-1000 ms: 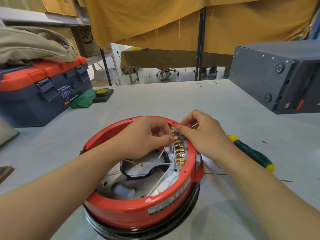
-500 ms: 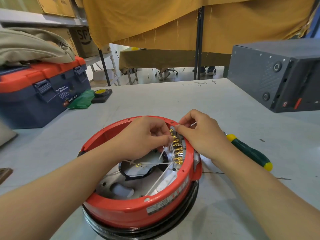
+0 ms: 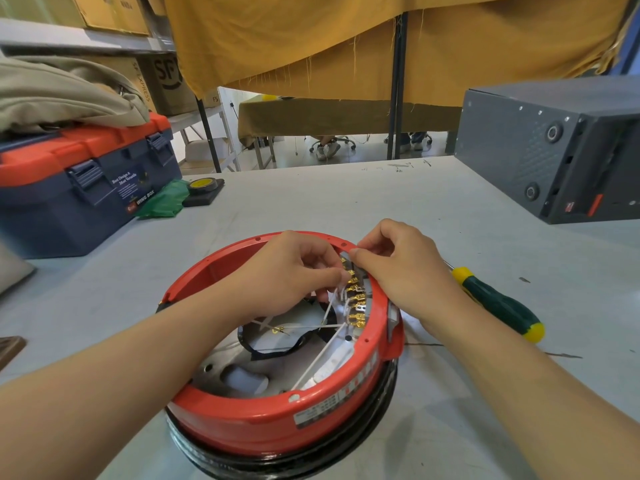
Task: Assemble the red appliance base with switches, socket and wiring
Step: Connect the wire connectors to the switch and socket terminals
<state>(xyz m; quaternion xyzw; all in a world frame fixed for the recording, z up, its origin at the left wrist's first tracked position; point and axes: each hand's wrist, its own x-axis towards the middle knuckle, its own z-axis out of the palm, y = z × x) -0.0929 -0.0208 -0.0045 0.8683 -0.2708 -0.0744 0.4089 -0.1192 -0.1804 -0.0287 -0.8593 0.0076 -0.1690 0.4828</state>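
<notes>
Views: one, head-worn, wide-angle, so no overlap with any other view. Facing: forward and down across the grey table (image 3: 311, 202). Range: close; the red appliance base (image 3: 277, 420) sits low of centre, both forearms entering from 7 and 5 o'clock. Far field: toolbox (image 3: 79, 188) at 10 o'clock, dark metal case (image 3: 519, 150) at 2 o'clock, yellow cloth (image 3: 381, 39) at 12 o'clock.
</notes>
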